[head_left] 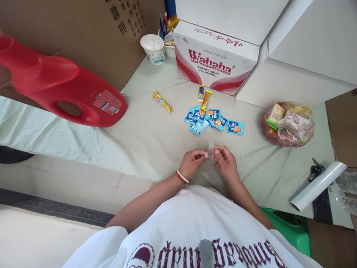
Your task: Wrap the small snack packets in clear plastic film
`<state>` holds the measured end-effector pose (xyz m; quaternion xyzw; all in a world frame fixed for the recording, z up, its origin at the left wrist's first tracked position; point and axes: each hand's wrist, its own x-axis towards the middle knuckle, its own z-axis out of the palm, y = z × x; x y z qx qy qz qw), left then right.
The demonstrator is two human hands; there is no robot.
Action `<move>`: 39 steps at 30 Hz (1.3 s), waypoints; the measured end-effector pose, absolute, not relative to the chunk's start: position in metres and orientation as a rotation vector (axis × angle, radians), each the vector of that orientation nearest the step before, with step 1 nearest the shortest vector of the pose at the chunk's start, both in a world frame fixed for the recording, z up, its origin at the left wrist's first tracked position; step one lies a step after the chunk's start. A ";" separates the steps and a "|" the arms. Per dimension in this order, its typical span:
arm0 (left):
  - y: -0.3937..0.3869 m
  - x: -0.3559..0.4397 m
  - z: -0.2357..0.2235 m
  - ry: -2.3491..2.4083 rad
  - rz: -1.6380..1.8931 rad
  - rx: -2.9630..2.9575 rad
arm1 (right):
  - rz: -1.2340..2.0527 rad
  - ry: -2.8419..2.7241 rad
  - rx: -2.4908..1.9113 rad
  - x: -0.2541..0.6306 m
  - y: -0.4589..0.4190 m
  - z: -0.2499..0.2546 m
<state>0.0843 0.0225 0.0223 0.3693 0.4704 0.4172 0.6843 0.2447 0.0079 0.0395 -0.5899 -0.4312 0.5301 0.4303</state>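
Note:
Close to the table's near edge, my left hand [193,162] and my right hand [225,162] pinch a small clear plastic wrapper [211,153] between them. Something brownish shows inside it, too small to make out. A pale beaded bracelet [182,176] circles my left wrist. Just beyond my hands lies a loose pile of blue snack packets [199,127], with one blue packet [234,127] at its right end. Two small wrapped bars, one dark [200,93] and one orange-yellow [206,100], rest at the pile's far side. A yellow wrapped stick [163,101] lies apart to the left.
A Wahaha water carton [214,59] stands at the back beside a paper cup [153,49]. On the left is a large red jug [64,89]. A bowl of packaged snacks [290,124], a white roll [318,186] and keys [316,170] are on the right. A green stool [295,230] is below.

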 end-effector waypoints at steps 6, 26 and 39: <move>0.019 0.083 0.025 1.138 0.973 1.095 | 1.279 -1.228 -1.495 0.243 0.012 0.039; 0.009 0.084 0.029 1.104 0.975 1.119 | 1.383 -1.103 -1.505 0.247 0.003 0.046; 0.032 0.059 0.028 1.184 1.148 0.550 | 1.131 -0.988 -1.451 0.283 -0.007 0.044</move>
